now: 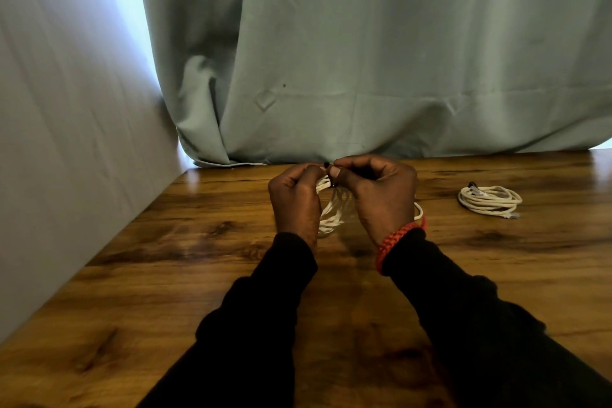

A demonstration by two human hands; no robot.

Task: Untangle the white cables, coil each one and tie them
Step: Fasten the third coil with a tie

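Observation:
A white coiled cable (334,210) hangs between my two hands above the far middle of the wooden table (198,258). My left hand (294,202) grips the coil's left side. My right hand (377,195) pinches a small dark tie at the top of the same coil, fingertips meeting those of the left hand. Part of the coil shows behind my right wrist; the rest is hidden by the hands. A second white cable (489,199) lies coiled and bound on the table to the right, apart from both hands.
A grey-green curtain (364,60) hangs along the table's far edge. A pale wall (66,109) runs along the left side. A red braided band (397,242) sits on my right wrist, and both arms wear black sleeves.

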